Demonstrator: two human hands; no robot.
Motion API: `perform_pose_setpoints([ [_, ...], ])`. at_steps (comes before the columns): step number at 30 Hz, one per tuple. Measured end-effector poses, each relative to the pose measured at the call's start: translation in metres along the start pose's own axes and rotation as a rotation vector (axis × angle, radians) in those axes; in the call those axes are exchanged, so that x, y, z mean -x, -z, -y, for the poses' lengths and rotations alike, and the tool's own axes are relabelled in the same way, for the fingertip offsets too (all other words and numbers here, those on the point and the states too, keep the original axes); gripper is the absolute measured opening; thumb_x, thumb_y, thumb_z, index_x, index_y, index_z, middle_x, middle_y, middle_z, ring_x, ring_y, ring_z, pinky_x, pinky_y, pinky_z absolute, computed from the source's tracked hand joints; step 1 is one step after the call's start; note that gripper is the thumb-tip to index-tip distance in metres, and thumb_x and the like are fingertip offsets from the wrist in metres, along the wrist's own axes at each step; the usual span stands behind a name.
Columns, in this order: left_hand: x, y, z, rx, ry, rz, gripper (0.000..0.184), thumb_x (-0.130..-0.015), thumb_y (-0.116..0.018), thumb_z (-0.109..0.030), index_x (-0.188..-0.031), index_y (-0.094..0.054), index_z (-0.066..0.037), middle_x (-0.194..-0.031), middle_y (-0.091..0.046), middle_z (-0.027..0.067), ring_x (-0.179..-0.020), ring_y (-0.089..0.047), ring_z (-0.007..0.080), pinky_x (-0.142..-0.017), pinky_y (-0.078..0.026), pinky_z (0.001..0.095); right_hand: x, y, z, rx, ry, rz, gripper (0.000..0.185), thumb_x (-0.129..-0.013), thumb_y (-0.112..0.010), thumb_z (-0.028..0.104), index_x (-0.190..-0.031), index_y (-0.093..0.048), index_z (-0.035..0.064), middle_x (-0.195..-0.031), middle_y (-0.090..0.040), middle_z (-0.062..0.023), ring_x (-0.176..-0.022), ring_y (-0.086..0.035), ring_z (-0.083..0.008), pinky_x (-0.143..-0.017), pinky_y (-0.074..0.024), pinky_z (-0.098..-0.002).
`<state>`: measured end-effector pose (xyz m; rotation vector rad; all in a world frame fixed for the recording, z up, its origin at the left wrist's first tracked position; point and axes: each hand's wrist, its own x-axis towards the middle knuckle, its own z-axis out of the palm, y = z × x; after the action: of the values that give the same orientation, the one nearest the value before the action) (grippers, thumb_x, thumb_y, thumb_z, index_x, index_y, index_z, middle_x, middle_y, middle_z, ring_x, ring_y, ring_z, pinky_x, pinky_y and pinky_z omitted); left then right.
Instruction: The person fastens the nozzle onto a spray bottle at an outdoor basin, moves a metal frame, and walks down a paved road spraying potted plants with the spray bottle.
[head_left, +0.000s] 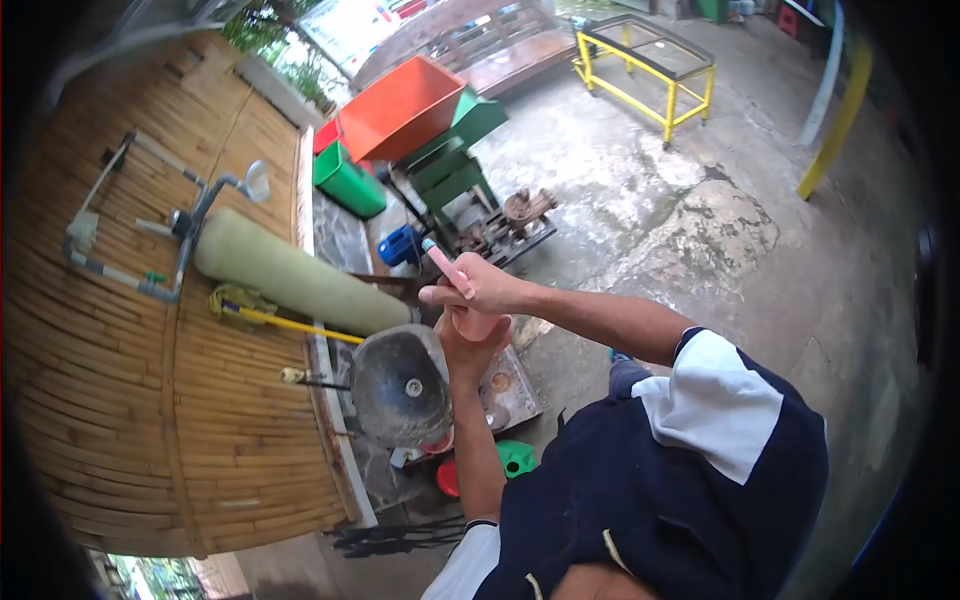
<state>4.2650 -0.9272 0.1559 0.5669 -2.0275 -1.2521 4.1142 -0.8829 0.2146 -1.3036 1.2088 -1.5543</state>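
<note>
Pinching a pink toothbrush [449, 267], the right hand [489, 286] is closing its fingers about the lower handle, and the teal-tipped end is pointing up and to the left in the view. Just below it, the left hand [464, 352] is curling around a pink cup [477, 323], which the fingers and the right hand are partly hiding. Both hands are sitting close together, appearing just past the upper right rim of a dark stone sink [374, 405]; whether they are touching each other cannot be told. A round drain [413, 388] is showing in the bowl, and a tap [294, 376] is reaching toward it from the bamboo wall [90, 400]. Above the sink, a long pale cylindrical tank [290, 270] is leaning across the view, with a yellow-handled mop [290, 325] lying alongside it. Farther off, an orange hopper [395, 115] is topping a green machine [440, 180], while a blue motor [399, 245] is resting near its base. A green bin [345, 182] is standing beside that machine, and a yellow-framed table [670, 100] is standing well apart on the concrete floor [620, 190].
</note>
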Motion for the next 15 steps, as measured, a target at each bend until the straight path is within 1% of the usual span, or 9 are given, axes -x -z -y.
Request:
perform_pose_setpoints([
  [2, -0.012, -0.037, -0.025, -0.08, -0.018, 0.059, 0.079, -0.077, -0.099, -0.029, -0.14, -0.062, -0.001, -0.13, -0.073, 0.0165, -0.115, -0.075, 0.0265, -0.096, -0.059, 0.0407, 0.021, 0.036, 0.014, 0.023, 0.04, -0.161, 0.055, -0.107, -0.076, 0.039, -0.069, -0.063, 0.0013, -0.06, -0.06, -0.0044, -0.059, -0.055, -0.0128, -0.059, -0.046, -0.0349],
  [3, -0.02, -0.059, -0.037, -0.178, -0.071, 0.094, 0.077, -0.074, -0.1, -0.027, -0.138, -0.064, -0.002, -0.126, -0.075, 0.0174, -0.113, -0.076, 0.0303, -0.095, -0.059, 0.042, 0.039, 0.058, 0.021, 0.036, 0.074, -0.2, 0.054, -0.108, -0.073, 0.036, -0.068, -0.062, 0.0004, -0.059, -0.059, -0.0038, -0.058, -0.054, -0.0111, -0.057, -0.0452, -0.0344],
  [6, -0.039, -0.14, -0.056, -0.129, -0.064, 0.167, 0.079, -0.072, -0.1, -0.026, -0.138, -0.064, -0.002, -0.12, -0.077, 0.0174, -0.111, -0.077, 0.033, -0.096, -0.059, 0.0446, 0.082, 0.139, 0.008, 0.054, 0.124, -0.407, 0.053, -0.107, -0.073, 0.034, -0.067, -0.061, 0.0008, -0.059, -0.059, -0.0027, -0.059, -0.054, -0.0093, -0.055, -0.0438, -0.0333],
  [7, -0.048, -0.175, -0.06, -0.224, -0.234, 0.176, 0.075, -0.071, -0.1, -0.026, -0.133, -0.065, -0.002, -0.11, -0.077, 0.0176, -0.104, -0.077, 0.0367, -0.092, -0.059, 0.0465, 0.101, 0.17, 0.007, 0.074, 0.135, -0.496, 0.053, -0.106, -0.073, 0.034, -0.066, -0.061, 0.0012, -0.059, -0.059, -0.002, -0.059, -0.054, -0.0086, -0.054, -0.043, -0.0327],
  [8, -0.053, -0.211, -0.057, -0.255, -0.241, 0.195, 0.073, -0.071, -0.099, -0.026, -0.13, -0.065, -0.001, -0.109, -0.077, 0.0179, -0.102, -0.077, 0.0381, -0.091, -0.059, 0.0475, 0.119, 0.2, 0.006, 0.095, 0.144, -0.585, 0.053, -0.105, -0.073, 0.033, -0.065, -0.06, 0.0016, -0.059, -0.058, -0.0013, -0.058, -0.054, -0.0078, -0.052, -0.0422, -0.0321],
  [10, -0.069, -0.302, -0.056, -0.286, -0.272, 0.242, 0.069, -0.071, -0.098, -0.027, -0.126, -0.065, -0.001, -0.107, -0.076, 0.0187, -0.098, -0.075, 0.0409, -0.087, -0.058, 0.0496, 0.167, 0.271, 0.015, 0.035, 0.122, -0.673, 0.052, -0.107, -0.071, 0.029, -0.064, -0.058, 0.0022, -0.057, -0.057, -0.0005, -0.056, -0.054, -0.0071, -0.052, -0.043, -0.0321],
  [11, -0.074, -0.347, -0.069, -0.26, -0.34, 0.239, 0.064, -0.069, -0.098, -0.028, -0.118, -0.066, -0.001, -0.104, -0.074, 0.0197, -0.094, -0.074, 0.0431, -0.085, -0.057, 0.0516, 0.191, 0.305, 0.017, 0.006, 0.128, -0.717, 0.053, -0.108, -0.069, 0.026, -0.062, -0.056, 0.0039, -0.058, -0.057, 0.0001, -0.055, -0.053, -0.0066, -0.051, -0.0421, -0.0309],
  [13, -0.085, -0.439, -0.082, -0.231, -0.381, 0.302, 0.062, -0.069, -0.097, -0.028, -0.116, -0.067, -0.001, -0.105, -0.075, 0.0198, -0.096, -0.074, 0.0424, -0.086, -0.057, 0.0519, 0.241, 0.38, 0.024, -0.026, 0.157, -0.817, 0.056, -0.11, -0.066, 0.021, -0.057, -0.052, 0.0073, -0.058, -0.056, 0.0014, -0.054, -0.05, -0.0056, -0.051, -0.0403, -0.0285],
  [15, -0.092, -0.518, -0.116, -0.154, -0.36, 0.38, 0.058, -0.069, -0.095, -0.027, -0.114, -0.069, -0.001, -0.106, -0.075, 0.0201, -0.099, -0.075, 0.0408, -0.087, -0.057, 0.0513, 0.287, 0.448, 0.045, 0.092, 0.152, -0.905, 0.053, -0.11, -0.067, 0.019, -0.06, -0.055, 0.006, -0.057, -0.056, 0.0014, -0.054, -0.05, -0.0059, -0.051, -0.0407, -0.0288],
])
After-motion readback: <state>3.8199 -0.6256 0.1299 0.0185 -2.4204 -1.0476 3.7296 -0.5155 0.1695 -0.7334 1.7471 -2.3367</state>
